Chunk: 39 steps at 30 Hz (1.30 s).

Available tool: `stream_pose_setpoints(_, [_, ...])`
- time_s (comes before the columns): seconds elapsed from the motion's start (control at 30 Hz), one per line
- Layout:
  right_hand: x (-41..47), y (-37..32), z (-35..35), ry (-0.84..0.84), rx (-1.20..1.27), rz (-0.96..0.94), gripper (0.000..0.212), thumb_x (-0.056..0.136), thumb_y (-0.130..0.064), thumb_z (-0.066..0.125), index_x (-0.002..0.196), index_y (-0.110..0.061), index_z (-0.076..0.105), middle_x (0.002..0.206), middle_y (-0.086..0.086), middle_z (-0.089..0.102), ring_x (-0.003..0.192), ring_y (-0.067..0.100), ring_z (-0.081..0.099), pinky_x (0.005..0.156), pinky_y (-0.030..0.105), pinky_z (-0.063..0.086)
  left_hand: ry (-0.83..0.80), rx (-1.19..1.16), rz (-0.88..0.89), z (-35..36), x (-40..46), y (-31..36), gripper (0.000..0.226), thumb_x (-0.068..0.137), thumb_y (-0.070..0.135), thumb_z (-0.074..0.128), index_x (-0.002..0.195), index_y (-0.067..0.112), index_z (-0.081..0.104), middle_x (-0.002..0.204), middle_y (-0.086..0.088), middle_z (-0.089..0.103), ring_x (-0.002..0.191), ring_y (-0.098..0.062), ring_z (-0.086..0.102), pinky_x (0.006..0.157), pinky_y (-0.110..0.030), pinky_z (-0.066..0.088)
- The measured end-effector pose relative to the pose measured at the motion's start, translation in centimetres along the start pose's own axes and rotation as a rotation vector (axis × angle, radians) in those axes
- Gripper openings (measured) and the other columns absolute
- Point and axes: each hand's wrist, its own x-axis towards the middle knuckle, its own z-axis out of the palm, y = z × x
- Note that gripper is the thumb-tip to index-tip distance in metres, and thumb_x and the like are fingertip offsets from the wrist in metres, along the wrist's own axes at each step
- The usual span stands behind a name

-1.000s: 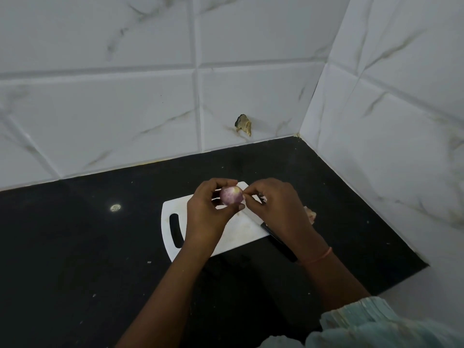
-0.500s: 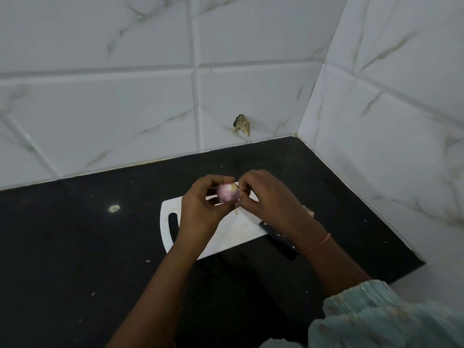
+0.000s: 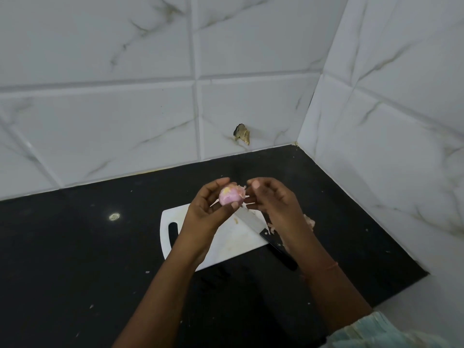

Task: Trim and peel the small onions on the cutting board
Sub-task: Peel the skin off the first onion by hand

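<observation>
- The left hand [image 3: 206,212] is up over the board and holds a small pink onion [image 3: 229,195] between its thumb and curled fingers
- The right hand [image 3: 273,199] is just beside the onion, and its fingers [image 3: 256,184] pinch a thin bit of skin [image 3: 243,190] that sticks out from the onion's side
- A white cutting board [image 3: 226,243] lies flat under both hands, with a dark handle hole near its left edge
- A knife [image 3: 263,231] lies on the board, its shiny blade pointing up toward the onion and its black handle hanging off the board's right edge
- A few pale peel scraps [image 3: 310,222] lie by the right wrist, partly hidden, so I cannot tell how many
- The board sits on a black counter [image 3: 75,247] with little crumbs and one bright spot of light on it
- White tiles [image 3: 125,96] with grey lines cover the two walls, which meet in a corner
- One tile has a small broken hole [image 3: 242,133] just above the counter
- A light blue sleeve [image 3: 376,332] shows at the bottom right
</observation>
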Motion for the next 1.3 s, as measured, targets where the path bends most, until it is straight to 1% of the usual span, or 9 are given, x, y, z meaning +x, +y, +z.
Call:
stream_pose_setpoints(0.13, [-0.2,0.6,0.7,-0.002,-0.251,-0.179,0.027,0.081,-0.031,0.076,0.104,-0.023,0.067,0.103,-0.010,0.069,0.095,0.005,0.066,0.083,0.023,0.057,0.041,0.046,0.027,0.5,0.1,0.1,0.047,0.082,0.006,0.075,0.125,0.020,0.062,0.119,0.006,0.069,0.107,-0.009,0.068,0.084,-0.022,0.056])
stream_pose_setpoints(0.3, [0.1,1.0,0.7,0.049,-0.253,-0.205,0.017,0.083,-0.027,0.075,0.098,-0.023,0.069,0.099,-0.009,0.071,0.094,0.008,0.067,0.085,0.035,0.058,0.069,0.085,0.034,0.6,0.3,-0.3,0.045,0.081,0.003,0.075,0.121,0.021,0.063,0.112,0.013,0.070,0.103,-0.003,0.068,0.077,-0.016,0.054])
stream_pose_setpoints(0.4, [0.2,1.3,0.8,0.080,-0.230,-0.225,0.009,0.085,-0.024,0.072,0.093,-0.021,0.071,0.093,-0.009,0.071,0.090,0.011,0.068,0.083,0.040,0.059,0.070,0.102,0.025,0.4,0.3,-0.5,0.046,0.080,0.004,0.077,0.119,0.022,0.064,0.115,0.009,0.069,0.104,-0.008,0.069,0.078,-0.018,0.055])
stream_pose_setpoints(0.7, [0.8,1.8,0.8,0.121,-0.201,-0.146,0.006,0.089,-0.021,0.068,0.095,-0.018,0.069,0.093,-0.002,0.072,0.086,0.015,0.071,0.081,0.041,0.059,0.064,0.164,-0.015,0.1,0.4,-0.4,0.041,0.081,0.015,0.078,0.118,0.027,0.067,0.116,0.008,0.070,0.108,-0.011,0.067,0.087,-0.026,0.056])
stream_pose_setpoints(0.83, [0.7,1.4,0.5,0.161,0.081,-0.004,0.008,0.087,-0.011,0.070,0.094,-0.008,0.071,0.088,0.009,0.074,0.076,0.022,0.073,0.073,0.039,0.061,0.069,0.026,-0.128,0.0,0.4,-0.3,0.028,0.092,0.016,0.063,0.118,0.024,0.069,0.113,0.004,0.073,0.107,-0.015,0.067,0.089,-0.029,0.056])
stream_pose_setpoints(1.0, [1.2,2.5,-0.3,0.351,0.012,-0.013,0.008,0.079,-0.013,0.079,0.080,-0.010,0.072,0.074,0.007,0.073,0.062,0.017,0.068,0.062,0.031,0.059,0.113,-0.267,-0.253,0.4,0.4,-0.1,0.025,0.098,0.016,0.052,0.118,0.011,0.067,0.111,-0.015,0.073,0.104,-0.026,0.068,0.086,-0.031,0.057])
stream_pose_setpoints(1.1, [2.0,4.0,-1.6,0.387,-0.116,-0.035,0.014,0.083,-0.001,0.070,0.086,-0.015,0.074,0.085,0.004,0.074,0.082,0.019,0.071,0.076,0.032,0.060,0.148,-0.338,-0.290,0.7,0.5,0.1,0.024,0.099,0.015,0.050,0.112,0.003,0.066,0.114,-0.025,0.070,0.102,-0.031,0.070,0.084,-0.033,0.057])
stream_pose_setpoints(1.2, [2.7,5.2,-2.5,0.299,-0.340,0.039,0.043,0.085,0.014,0.052,0.113,-0.014,0.068,0.117,-0.001,0.068,0.112,0.012,0.062,0.090,0.020,0.049,0.160,-0.363,-0.312,0.8,0.6,0.1,0.023,0.100,0.015,0.048,0.103,0.000,0.066,0.114,-0.026,0.069,0.100,-0.032,0.072,0.083,-0.032,0.059])
stream_pose_setpoints(1.3, [2.9,6.4,-3.0,0.338,-0.387,-0.028,0.055,0.076,0.026,0.051,0.114,-0.012,0.063,0.125,0.001,0.057,0.120,0.012,0.054,0.086,0.015,0.050,0.164,-0.402,-0.345,0.8,0.7,-0.1,0.027,0.101,0.016,0.049,0.117,-0.003,0.059,0.112,-0.024,0.071,0.102,-0.034,0.071,0.084,-0.033,0.060])
